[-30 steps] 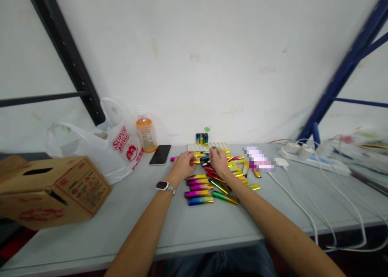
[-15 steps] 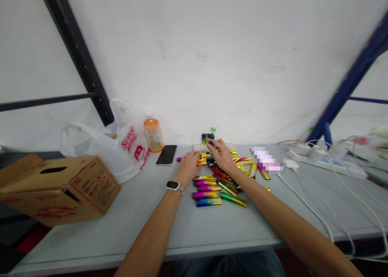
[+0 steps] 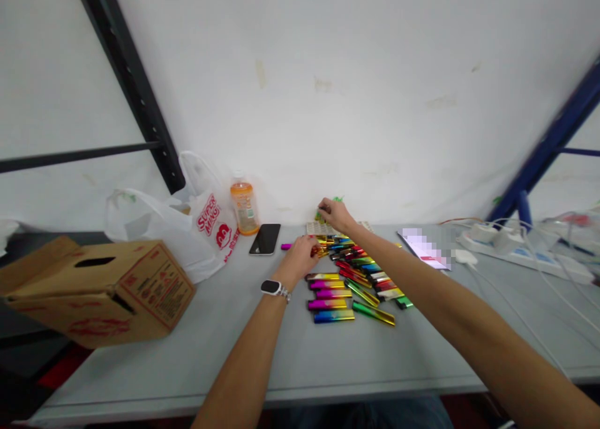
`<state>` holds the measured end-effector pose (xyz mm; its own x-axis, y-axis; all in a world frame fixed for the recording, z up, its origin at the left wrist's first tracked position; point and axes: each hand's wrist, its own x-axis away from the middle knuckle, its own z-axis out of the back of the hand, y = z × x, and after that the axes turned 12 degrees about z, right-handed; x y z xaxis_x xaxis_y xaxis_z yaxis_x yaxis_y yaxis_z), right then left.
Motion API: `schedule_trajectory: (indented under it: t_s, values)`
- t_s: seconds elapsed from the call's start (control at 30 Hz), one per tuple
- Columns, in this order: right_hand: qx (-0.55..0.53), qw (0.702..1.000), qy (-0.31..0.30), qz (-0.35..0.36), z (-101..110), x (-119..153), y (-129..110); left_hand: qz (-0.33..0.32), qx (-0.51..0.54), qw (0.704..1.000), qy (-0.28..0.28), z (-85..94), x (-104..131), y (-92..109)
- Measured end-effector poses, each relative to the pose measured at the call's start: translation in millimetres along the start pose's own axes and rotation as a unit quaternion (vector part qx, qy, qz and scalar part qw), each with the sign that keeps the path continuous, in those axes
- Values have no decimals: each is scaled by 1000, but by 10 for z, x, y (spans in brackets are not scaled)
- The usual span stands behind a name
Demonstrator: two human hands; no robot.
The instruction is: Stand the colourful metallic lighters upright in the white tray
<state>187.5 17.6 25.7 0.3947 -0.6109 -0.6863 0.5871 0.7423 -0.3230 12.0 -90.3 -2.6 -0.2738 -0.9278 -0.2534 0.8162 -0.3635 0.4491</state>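
Observation:
Many shiny two-tone lighters lie in a spread pile (image 3: 360,272) on the grey table, with several in a column (image 3: 330,294) at the near left. My left hand (image 3: 301,258) is at the pile's left edge, fingers curled round a red-and-gold lighter (image 3: 315,251). Behind the pile, a pale gridded tray (image 3: 319,228) lies near the wall. My right hand (image 3: 336,215) is above this tray with thumb and fingers pinched at upright lighters (image 3: 319,217). Those are mostly hidden by the hand, and the small thing in the pinch cannot be made out.
To the left stand a cardboard box (image 3: 107,291), a white plastic bag (image 3: 197,241) and an orange bottle (image 3: 244,207), with a black phone (image 3: 265,239) beside it. A blurred-out device (image 3: 424,247), a power strip (image 3: 525,254) and white cables are at the right.
My right hand has risen slightly and now covers the upright lighters seen before. My left hand has curled round a red-and-gold lighter. The view has shifted a little.

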Motion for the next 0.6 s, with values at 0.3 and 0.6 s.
schedule_trajectory:
  t_s: [0.3,0.6]
  values:
    - [48,997,-61,0,-113,-152,79,3,-4,1000,18,36,15,65]
    - [203,968,-143,34,-36,-183,-109,8,7,999,31,19,-4,69]
